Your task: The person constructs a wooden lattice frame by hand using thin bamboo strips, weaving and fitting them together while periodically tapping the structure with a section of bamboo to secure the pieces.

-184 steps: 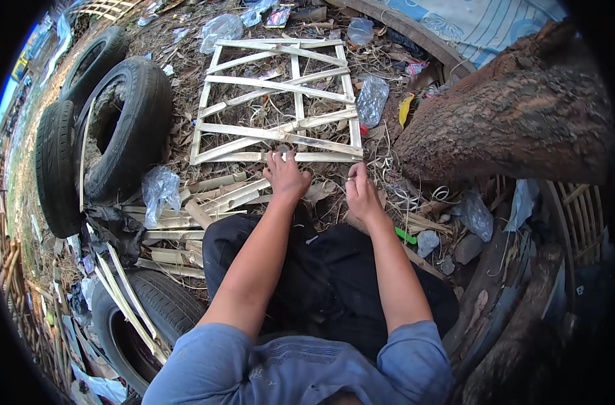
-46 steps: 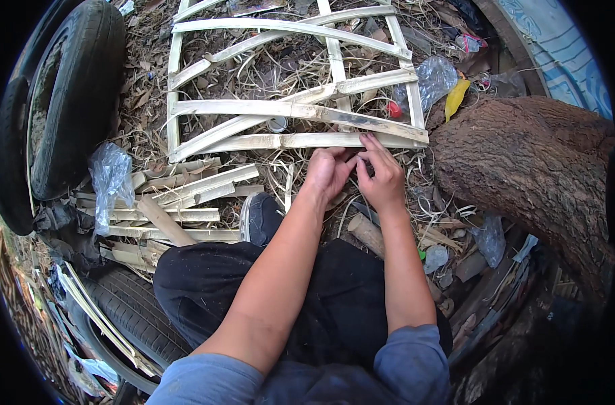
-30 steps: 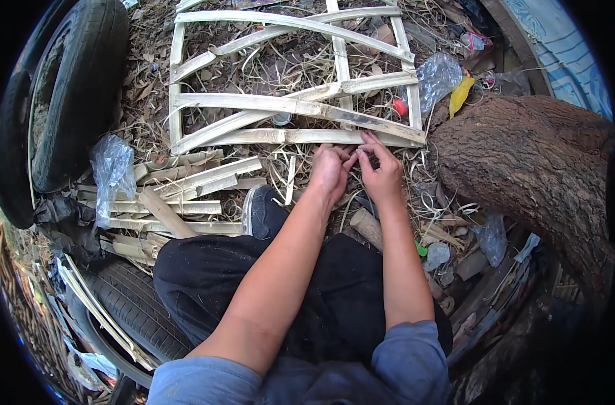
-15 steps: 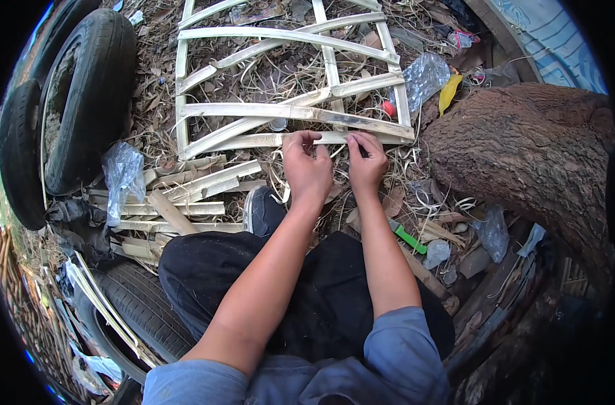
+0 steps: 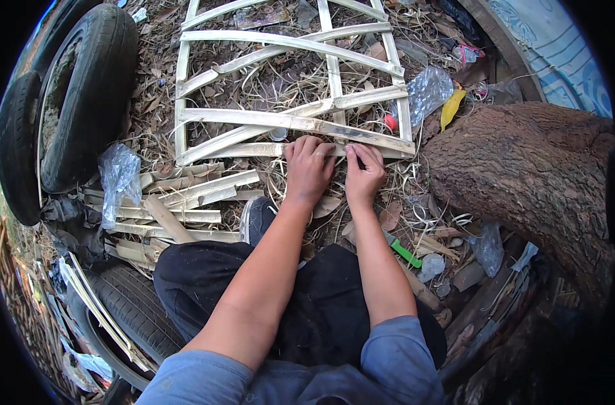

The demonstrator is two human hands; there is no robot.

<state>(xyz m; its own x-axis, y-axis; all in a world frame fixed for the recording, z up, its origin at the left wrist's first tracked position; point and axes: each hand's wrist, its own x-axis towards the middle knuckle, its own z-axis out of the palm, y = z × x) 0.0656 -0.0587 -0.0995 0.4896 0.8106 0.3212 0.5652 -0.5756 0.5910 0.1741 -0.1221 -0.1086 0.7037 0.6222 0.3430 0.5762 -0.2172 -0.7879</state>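
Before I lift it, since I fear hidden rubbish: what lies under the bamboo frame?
Through the gaps of the bamboo frame show dry leaves, straw and a small red thing. The left hand and right hand rest on its near slat, covering what lies beneath there.

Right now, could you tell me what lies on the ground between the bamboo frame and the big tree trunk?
In the head view, a crumpled clear plastic bottle and a yellow leaf lie between the bamboo frame and the tree trunk.

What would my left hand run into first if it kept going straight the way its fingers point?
The left hand already has its fingertips on the nearest pale split-bamboo slat of the lattice frame. Straight on, it would probably meet the next crosswise bamboo slat just beyond, though depth is unclear.
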